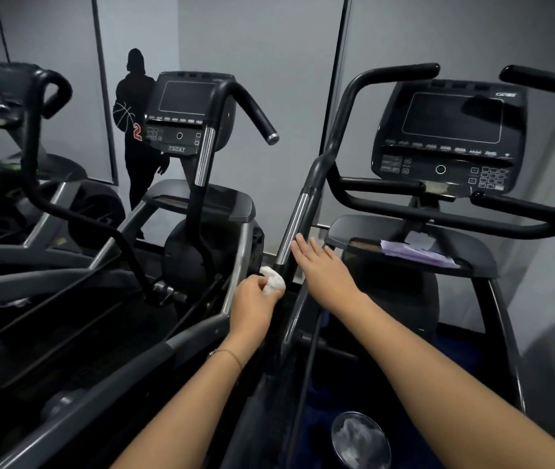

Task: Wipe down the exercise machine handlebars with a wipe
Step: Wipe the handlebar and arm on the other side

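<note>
Left grip (252, 301) pinches crumpled white wipe (273, 282) beside black, chrome-banded handlebar (315, 174).

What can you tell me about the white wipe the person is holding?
The wipe is white, small and crumpled into a wad, paper or cloth by its look. The left hand pinches it in curled fingers, hiding part of it. It sits at the black bar of the upright handlebar, just below the chrome grip section, seemingly touching it. The right hand, open beside it, does not touch it.
</note>
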### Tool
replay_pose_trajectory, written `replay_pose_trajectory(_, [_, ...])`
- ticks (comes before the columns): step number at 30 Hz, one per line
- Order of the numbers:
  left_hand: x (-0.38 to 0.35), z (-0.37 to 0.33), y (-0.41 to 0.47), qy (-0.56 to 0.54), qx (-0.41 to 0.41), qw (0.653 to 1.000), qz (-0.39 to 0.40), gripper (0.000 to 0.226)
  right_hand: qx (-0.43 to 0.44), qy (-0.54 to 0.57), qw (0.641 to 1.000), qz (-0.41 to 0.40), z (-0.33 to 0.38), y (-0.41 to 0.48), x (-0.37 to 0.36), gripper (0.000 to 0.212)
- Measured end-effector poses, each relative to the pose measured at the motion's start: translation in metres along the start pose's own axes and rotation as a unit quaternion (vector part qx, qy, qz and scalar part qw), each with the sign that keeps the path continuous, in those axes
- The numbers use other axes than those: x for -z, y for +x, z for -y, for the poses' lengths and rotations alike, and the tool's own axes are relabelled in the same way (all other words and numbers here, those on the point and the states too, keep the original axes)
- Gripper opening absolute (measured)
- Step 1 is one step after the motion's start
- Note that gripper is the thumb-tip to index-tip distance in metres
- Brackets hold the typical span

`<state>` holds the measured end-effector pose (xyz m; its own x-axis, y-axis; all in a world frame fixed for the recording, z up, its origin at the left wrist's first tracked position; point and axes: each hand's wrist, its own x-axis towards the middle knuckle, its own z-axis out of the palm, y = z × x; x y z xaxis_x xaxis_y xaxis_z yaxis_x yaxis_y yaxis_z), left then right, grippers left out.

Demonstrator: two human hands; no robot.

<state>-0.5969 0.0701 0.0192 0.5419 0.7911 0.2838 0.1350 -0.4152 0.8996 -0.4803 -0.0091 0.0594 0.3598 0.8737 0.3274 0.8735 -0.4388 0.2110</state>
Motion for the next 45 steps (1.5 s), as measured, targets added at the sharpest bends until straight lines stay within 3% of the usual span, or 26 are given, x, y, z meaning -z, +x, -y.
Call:
replay_pose_trajectory(6, [-0.002,-0.011,0.011,0.01,-0.006,1.0,-0.004,0.042,-0.023,0.005,0.998,0.05,0.002,0.001,0.007,0.075])
replay_pose_trajectory(11, [0.006,0.008,0.004,0.071,-0.006,0.997,0.033,0.024,-0.039,0.029,0.996,0.068,0.005,-0.001,0.017,0.078])
replay_pose_trajectory(17, [0.012,0.002,0.016,0.079,0.049,0.992,0.082,0.027,-0.065,0.032,0.993,0.093,0.011,0.002,0.022,0.083])
replay_pose_trajectory(21, [0.012,0.015,0.001,0.141,0.039,0.987,0.066,0.047,-0.061,0.012,0.995,0.081,0.014,0.002,0.019,0.081])
replay_pose_trajectory(23, [0.014,0.016,0.002,0.146,0.039,0.985,0.079,0.035,-0.054,0.006,0.995,0.081,0.012,0.001,0.016,0.081])
replay_pose_trajectory(26, [0.016,0.009,0.005,0.101,0.038,0.99,0.092,0.022,-0.06,0.035,0.993,0.093,0.008,0.002,0.022,0.084])
replay_pose_trajectory(29, [0.019,0.008,-0.001,0.036,0.043,0.997,0.054,0.019,-0.051,0.183,0.98,0.056,0.003,-0.004,0.022,0.074])
replay_pose_trajectory(32, [0.03,0.008,-0.005,-0.122,0.104,0.987,0.032,0.013,-0.033,0.38,0.922,-0.07,0.017,-0.034,0.005,0.062])
replay_pose_trajectory(34, [0.041,0.002,-0.013,-0.252,0.143,0.953,0.088,0.01,-0.018,0.467,0.879,-0.097,0.036,-0.055,-0.003,0.061])
replay_pose_trajectory(38, [0.052,-0.005,-0.033,-0.293,0.141,0.934,0.149,0.013,-0.023,0.543,0.831,-0.115,0.057,-0.066,0.0,0.034])
replay_pose_trajectory(41, [0.053,0.0,-0.044,-0.314,0.147,0.928,0.138,0.004,-0.015,0.543,0.836,-0.081,0.063,-0.071,0.006,0.027])
replay_pose_trajectory(45, [0.058,0.007,-0.055,-0.335,0.16,0.917,0.144,0.024,0.008,0.473,0.88,-0.048,0.068,-0.075,0.001,0.033])
